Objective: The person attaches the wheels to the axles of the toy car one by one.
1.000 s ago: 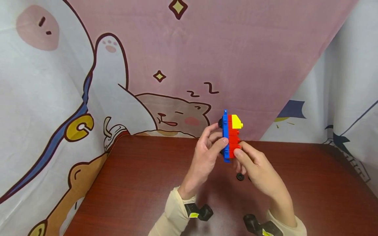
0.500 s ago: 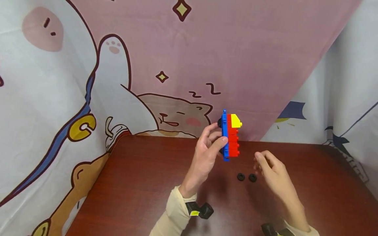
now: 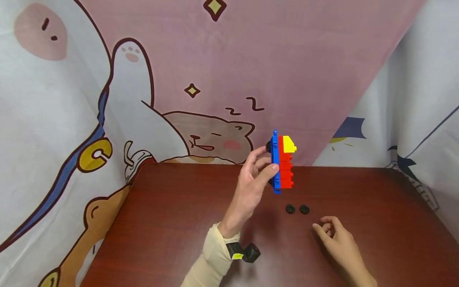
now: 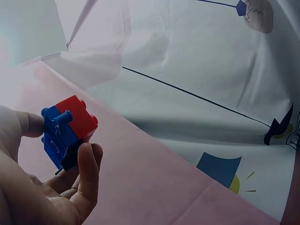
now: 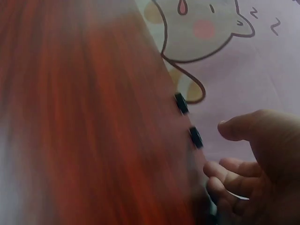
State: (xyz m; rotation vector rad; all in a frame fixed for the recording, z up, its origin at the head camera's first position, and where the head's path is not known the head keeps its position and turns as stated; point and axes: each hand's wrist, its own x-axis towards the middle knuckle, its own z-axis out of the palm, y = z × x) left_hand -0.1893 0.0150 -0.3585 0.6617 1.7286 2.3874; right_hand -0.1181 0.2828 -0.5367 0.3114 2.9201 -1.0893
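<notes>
My left hand (image 3: 249, 189) holds a toy block car upright on end above the table, pinched between thumb and fingers at its blue base (image 3: 275, 157). Red bricks (image 3: 285, 175) line the base, and a yellow sloped brick (image 3: 288, 144) sits at the top end. Black wheels show partly on its left side. In the left wrist view, the blue base (image 4: 62, 133) faces the camera end-on. My right hand (image 3: 338, 241) hovers low over the table, fingers loosely bent and holding nothing. Two loose black wheels, one left (image 3: 290, 209) and one right (image 3: 304, 209), lie beyond its fingertips.
The reddish-brown table (image 3: 161, 223) ends at a pink cartoon-printed cloth (image 3: 301, 79) behind it. White cloth (image 3: 430, 99) hangs at the right side, and more printed cloth hangs on the left. A black wrist camera (image 3: 247, 253) sits on the left sleeve.
My right hand has let go of the red bricks and moved down and right, toward me. The left hand keeps the car nearly still. Both loose wheels now show fully.
</notes>
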